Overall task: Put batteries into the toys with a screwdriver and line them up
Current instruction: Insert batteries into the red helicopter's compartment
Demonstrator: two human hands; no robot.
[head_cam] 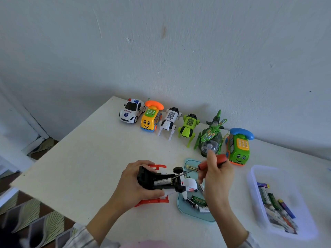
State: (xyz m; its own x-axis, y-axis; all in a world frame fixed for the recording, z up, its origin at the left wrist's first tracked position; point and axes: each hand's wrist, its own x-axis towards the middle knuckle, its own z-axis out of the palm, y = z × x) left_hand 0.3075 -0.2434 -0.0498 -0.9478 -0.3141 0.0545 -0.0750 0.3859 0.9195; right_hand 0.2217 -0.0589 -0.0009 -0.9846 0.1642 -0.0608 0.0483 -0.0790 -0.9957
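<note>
My left hand (133, 187) grips an upturned toy plane (161, 183) with red wings, its black battery bay facing up with a battery inside. My right hand (215, 173) holds a red-handled screwdriver (211, 162); its tip reaches into the bay. Along the wall stand a police car (132, 110), a yellow phone bus (151, 117), a white robot dog (169, 121), a green robot dog (188, 127), a green helicopter (211, 136) and a green phone bus (239, 146).
A light blue tray (189, 210) with loose batteries lies under my right wrist. A clear plastic tub (254, 178) at the right holds several batteries. The white table's left edge (59, 145) drops to a patterned floor.
</note>
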